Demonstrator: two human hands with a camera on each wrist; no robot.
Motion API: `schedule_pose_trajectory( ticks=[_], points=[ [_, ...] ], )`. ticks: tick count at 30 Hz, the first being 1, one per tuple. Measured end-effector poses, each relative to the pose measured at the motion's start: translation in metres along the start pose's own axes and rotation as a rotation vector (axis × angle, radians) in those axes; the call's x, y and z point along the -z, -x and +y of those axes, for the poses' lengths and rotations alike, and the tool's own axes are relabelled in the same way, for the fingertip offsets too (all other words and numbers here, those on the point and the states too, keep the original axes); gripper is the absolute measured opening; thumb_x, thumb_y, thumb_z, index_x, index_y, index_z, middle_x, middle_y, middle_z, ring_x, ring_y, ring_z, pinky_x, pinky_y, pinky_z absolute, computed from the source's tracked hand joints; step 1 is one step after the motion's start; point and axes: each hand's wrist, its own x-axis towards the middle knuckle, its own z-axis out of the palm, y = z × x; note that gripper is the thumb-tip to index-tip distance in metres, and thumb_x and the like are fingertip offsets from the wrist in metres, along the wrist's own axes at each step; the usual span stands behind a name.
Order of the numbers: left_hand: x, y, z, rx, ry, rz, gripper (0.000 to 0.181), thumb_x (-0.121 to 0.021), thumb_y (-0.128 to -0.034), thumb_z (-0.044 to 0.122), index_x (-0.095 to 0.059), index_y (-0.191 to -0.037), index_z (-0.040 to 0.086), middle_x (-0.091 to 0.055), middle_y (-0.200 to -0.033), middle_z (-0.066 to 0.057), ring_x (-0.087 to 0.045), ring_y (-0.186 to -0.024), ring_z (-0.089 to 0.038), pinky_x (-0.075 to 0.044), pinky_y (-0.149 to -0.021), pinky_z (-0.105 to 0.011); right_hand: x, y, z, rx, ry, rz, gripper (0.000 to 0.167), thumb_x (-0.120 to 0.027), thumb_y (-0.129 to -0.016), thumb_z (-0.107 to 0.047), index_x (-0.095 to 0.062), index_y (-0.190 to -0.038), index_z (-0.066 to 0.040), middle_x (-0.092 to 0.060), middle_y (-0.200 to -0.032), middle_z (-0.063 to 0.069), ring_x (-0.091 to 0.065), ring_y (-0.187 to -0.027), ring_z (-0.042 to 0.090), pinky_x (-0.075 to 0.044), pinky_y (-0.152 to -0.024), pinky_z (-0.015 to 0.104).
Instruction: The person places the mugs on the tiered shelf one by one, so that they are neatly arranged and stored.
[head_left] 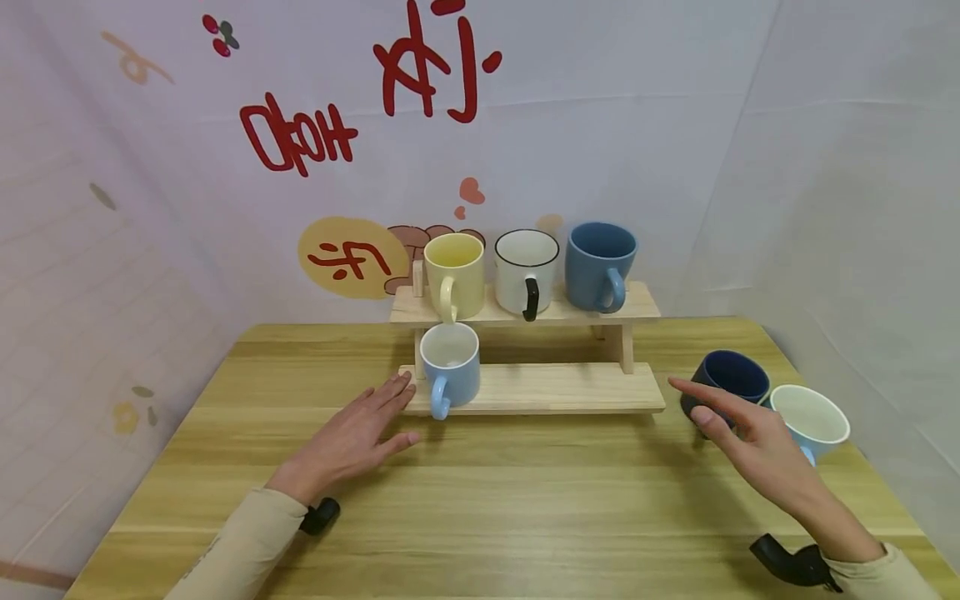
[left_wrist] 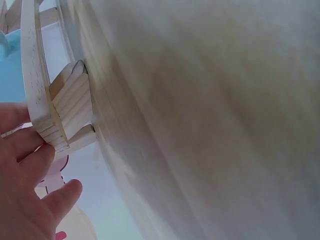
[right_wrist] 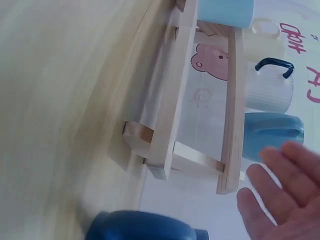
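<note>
A two-tier wooden rack point(head_left: 570, 389) stands on the table. On its lower board, at the left end, sits a light blue mug point(head_left: 459, 375) with its handle toward me. My left hand point(head_left: 352, 442) touches that end of the board with extended fingers, as the left wrist view also shows. My right hand point(head_left: 772, 458) is in the air at the right, fingers extended and holding nothing. It is nearest to a dark blue mug point(head_left: 727, 375) and partly hides it. Beside that mug stands a light blue mug with a pale inside point(head_left: 810, 417), also partly covered by the hand.
The upper board carries a yellow mug point(head_left: 457, 279), a white mug with black rim and handle point(head_left: 525, 271) and a medium blue mug point(head_left: 596, 267). A printed cloth wall point(head_left: 600, 108) hangs behind the wooden table point(head_left: 510, 508).
</note>
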Motion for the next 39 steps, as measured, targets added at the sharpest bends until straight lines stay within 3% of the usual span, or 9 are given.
schedule_pose_trajectory(
  ticks=[7, 15, 22, 29, 33, 36, 38, 39],
  points=[
    [0.004, 0.001, 0.002, 0.026, 0.003, -0.002, 0.077, -0.062, -0.1011, 0.051, -0.044, -0.156, 0.001, -0.030, -0.168, -0.014, -0.030, -0.154, -0.032, -0.032, -0.119, -0.061, 0.012, 0.016, 0.004, -0.106, -0.044, 0.055, 0.037, -0.050, -0.110, -0.012, -0.064, -0.144, -0.017, -0.064, -0.141, -0.011, -0.049, -0.125, -0.014, -0.039, -0.089, 0.002],
    [0.007, 0.002, 0.007, 0.047, 0.001, -0.003, 0.077, -0.062, -0.1011, 0.053, -0.046, -0.154, -0.001, -0.033, -0.166, -0.017, -0.032, -0.153, -0.033, -0.034, -0.118, -0.060, 0.018, 0.033, 0.019, -0.189, -0.017, 0.054, 0.036, -0.050, -0.111, -0.018, -0.063, -0.144, -0.016, -0.061, -0.134, -0.027, -0.045, -0.120, -0.021, -0.037, -0.085, 0.001],
    [0.007, 0.002, 0.006, 0.049, 0.010, -0.008, 0.080, -0.060, -0.1009, 0.056, -0.046, -0.154, -0.001, -0.031, -0.166, -0.017, -0.031, -0.153, -0.034, -0.033, -0.118, -0.060, 0.008, 0.048, 0.031, -0.235, 0.008, 0.075, 0.036, -0.050, -0.111, -0.021, -0.061, -0.143, -0.008, -0.054, -0.129, -0.035, -0.046, -0.110, -0.023, -0.039, -0.080, 0.001],
    [0.006, 0.000, 0.007, 0.032, -0.012, -0.033, 0.085, -0.054, -0.1010, 0.063, -0.042, -0.156, -0.001, -0.028, -0.168, -0.016, -0.026, -0.155, -0.032, -0.031, -0.119, -0.061, -0.005, 0.052, 0.039, -0.297, -0.045, 0.057, 0.047, -0.048, -0.112, -0.024, -0.047, -0.152, 0.002, -0.052, -0.139, -0.017, -0.041, -0.112, -0.026, -0.039, -0.082, -0.001],
    [0.005, 0.000, 0.008, 0.023, -0.041, -0.042, 0.087, -0.056, -0.1002, 0.062, -0.041, -0.157, -0.002, -0.027, -0.169, -0.015, -0.025, -0.156, -0.032, -0.031, -0.119, -0.061, -0.009, 0.049, 0.043, -0.347, -0.065, 0.036, 0.051, -0.047, -0.112, -0.026, -0.043, -0.152, 0.006, -0.054, -0.149, 0.013, -0.040, -0.109, -0.027, -0.038, -0.080, 0.000],
    [0.004, -0.001, 0.009, 0.019, -0.052, -0.045, 0.087, -0.059, -0.0993, 0.060, -0.040, -0.157, -0.002, -0.027, -0.169, -0.015, -0.025, -0.155, -0.032, -0.032, -0.119, -0.060, -0.011, 0.045, 0.045, -0.416, -0.086, 0.003, 0.057, -0.044, -0.113, -0.032, -0.040, -0.153, 0.009, -0.049, -0.147, 0.035, -0.039, -0.104, -0.027, -0.037, -0.077, 0.001],
    [0.004, -0.002, 0.009, 0.016, -0.051, -0.045, 0.087, -0.061, -0.0990, 0.059, -0.040, -0.157, -0.003, -0.028, -0.168, -0.016, -0.026, -0.155, -0.033, -0.032, -0.119, -0.060, -0.012, 0.041, 0.046, -0.452, -0.114, 0.002, 0.060, -0.043, -0.113, -0.034, -0.039, -0.152, 0.012, -0.050, -0.145, 0.036, -0.041, -0.101, -0.026, -0.038, -0.076, 0.002],
    [0.004, -0.002, 0.010, 0.016, -0.049, -0.047, 0.087, -0.061, -0.0989, 0.058, -0.040, -0.157, -0.003, -0.028, -0.168, -0.016, -0.026, -0.155, -0.033, -0.032, -0.119, -0.060, -0.013, 0.040, 0.048, -0.466, -0.137, 0.010, 0.062, -0.042, -0.113, -0.035, -0.038, -0.152, 0.013, -0.056, -0.143, 0.028, -0.042, -0.100, -0.025, -0.039, -0.076, 0.002]
  ],
)
